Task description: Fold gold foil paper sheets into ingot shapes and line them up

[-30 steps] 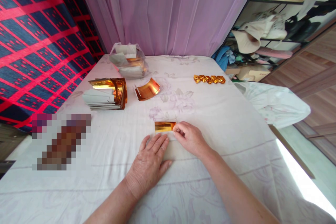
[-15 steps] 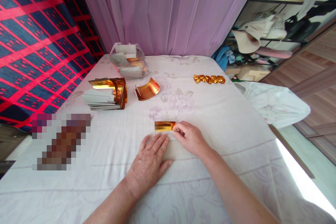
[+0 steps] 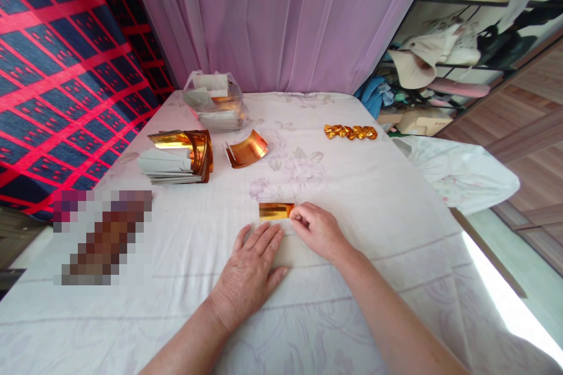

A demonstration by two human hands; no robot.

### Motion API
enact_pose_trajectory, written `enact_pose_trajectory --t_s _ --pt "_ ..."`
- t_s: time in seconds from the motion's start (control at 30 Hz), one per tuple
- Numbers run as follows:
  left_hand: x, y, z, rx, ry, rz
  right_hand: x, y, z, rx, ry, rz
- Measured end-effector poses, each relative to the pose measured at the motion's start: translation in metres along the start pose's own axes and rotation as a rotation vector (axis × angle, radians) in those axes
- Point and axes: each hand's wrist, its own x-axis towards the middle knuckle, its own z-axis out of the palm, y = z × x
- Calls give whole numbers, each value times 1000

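Note:
A small rectangle of shiny gold foil paper [image 3: 275,211] lies on the cloth-covered table in front of me. My right hand [image 3: 317,230] pinches its right end between thumb and curled fingers. Just below the foil, my left hand [image 3: 251,266] rests flat with fingers stretched out and holds nothing. Farther off, a few curved gold foil sheets [image 3: 248,150] lie loose. To their left is a thick stack of foil sheets [image 3: 176,158], gold on one face and pale on the other. A row of folded gold foil pieces [image 3: 350,132] sits at the far right.
A clear plastic bag [image 3: 214,102] of more foil sheets stands at the back left. A blurred-out patch [image 3: 103,237] covers something on the left. Behind the table [image 3: 378,187] hangs a purple curtain [image 3: 281,23]; shelves [image 3: 461,64] with caps and clothes are at right.

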Motion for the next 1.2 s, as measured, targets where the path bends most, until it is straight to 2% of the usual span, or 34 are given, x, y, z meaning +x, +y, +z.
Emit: enact_pose_trajectory --t_s 0.57,1.2 --pt "2 0 -3 -31 -10 -20 0 4 3 58 28 30" --pt "3 0 -4 -54 -5 -22 -1 -2 -1 -36 9 14"
